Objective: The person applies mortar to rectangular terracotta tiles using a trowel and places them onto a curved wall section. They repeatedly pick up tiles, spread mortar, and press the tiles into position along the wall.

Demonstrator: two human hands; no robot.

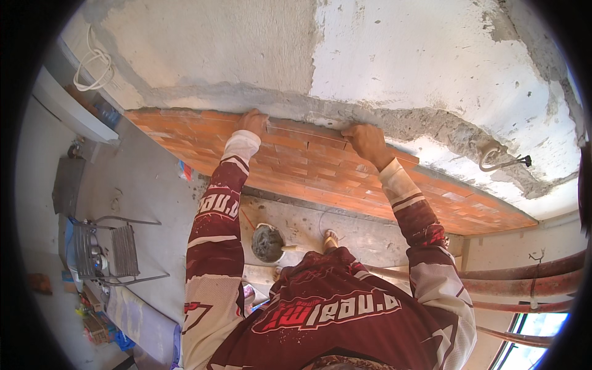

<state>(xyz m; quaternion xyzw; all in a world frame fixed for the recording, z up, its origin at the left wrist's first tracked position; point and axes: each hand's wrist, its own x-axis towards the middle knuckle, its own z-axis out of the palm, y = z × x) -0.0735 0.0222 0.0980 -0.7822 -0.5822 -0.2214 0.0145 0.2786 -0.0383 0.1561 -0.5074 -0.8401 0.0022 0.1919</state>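
Note:
Orange brick-pattern tiles cover the lower part of the wall before me in staggered rows. My left hand is closed, its fingers curled over the top edge of a long orange tile in the uppermost row. Farther right, my right hand is closed at the other end of that tile, thumb side toward the wall. Most of the fingertips of both hands are hidden. Directly above the tile runs a rough grey mortar band.
Below stands a bucket of grey mortar, a handle at its rim, near my sandalled foot. A metal-framed chair is at left. Cables hang from the wall and poke out at right. Red pipes lie lower right.

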